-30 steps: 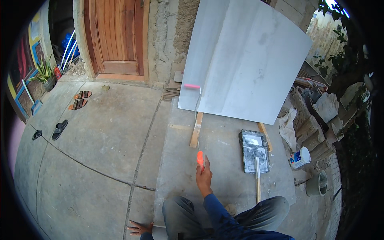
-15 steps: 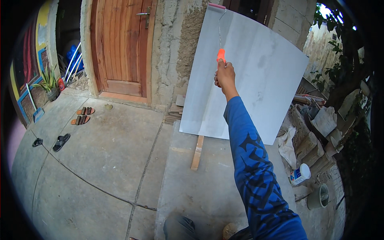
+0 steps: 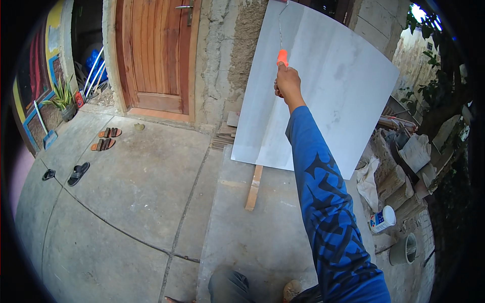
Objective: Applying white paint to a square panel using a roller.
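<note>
Floor (image 3: 126,212) spreads past one edge of a pale board (image 3: 328,86), right fingers (image 3: 278,91) wrapping an orange roller handle (image 3: 282,56), left fingers (image 3: 172,300) unclear.

Roller head (image 3: 277,1) partly beyond top edge

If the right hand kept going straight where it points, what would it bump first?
Probably the board, which spreads out ahead of the right hand. The roller it holds would go along. How far off the board is, I can't tell.
</note>
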Motion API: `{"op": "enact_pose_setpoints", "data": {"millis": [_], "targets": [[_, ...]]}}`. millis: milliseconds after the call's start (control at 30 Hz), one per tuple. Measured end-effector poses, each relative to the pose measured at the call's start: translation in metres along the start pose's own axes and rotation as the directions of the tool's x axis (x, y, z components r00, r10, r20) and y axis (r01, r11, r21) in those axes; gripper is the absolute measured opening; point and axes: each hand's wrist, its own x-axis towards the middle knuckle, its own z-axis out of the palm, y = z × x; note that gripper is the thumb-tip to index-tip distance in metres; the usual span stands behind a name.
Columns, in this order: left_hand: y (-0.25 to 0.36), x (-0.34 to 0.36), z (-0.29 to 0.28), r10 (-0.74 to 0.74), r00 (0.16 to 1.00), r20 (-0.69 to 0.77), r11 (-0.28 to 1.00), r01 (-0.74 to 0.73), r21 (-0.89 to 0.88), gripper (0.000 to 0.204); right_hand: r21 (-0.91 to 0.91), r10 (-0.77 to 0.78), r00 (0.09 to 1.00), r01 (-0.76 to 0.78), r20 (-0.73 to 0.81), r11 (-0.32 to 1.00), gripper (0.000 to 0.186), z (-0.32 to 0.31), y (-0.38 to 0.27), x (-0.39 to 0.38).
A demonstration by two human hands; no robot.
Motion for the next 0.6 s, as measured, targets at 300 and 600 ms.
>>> {"op": "enact_pose_setpoints", "data": {"millis": [300, 600], "targets": [[0.013, -0.004, -0.001, -0.157, 0.983, -0.09, 0.981, 0.166, 0.099, 0.15, -0.208, 0.049, 0.998, -0.056, -0.04, 0.976, 0.048, 0.014, 0.105, -0.033], [0.006, -0.004, 0.012, -0.023, 0.976, -0.216, 0.999, 0.012, -0.049, 0.146, -0.293, 0.142, 0.989, -0.146, -0.037, 0.945, 0.047, 0.035, 0.203, -0.121]]}}
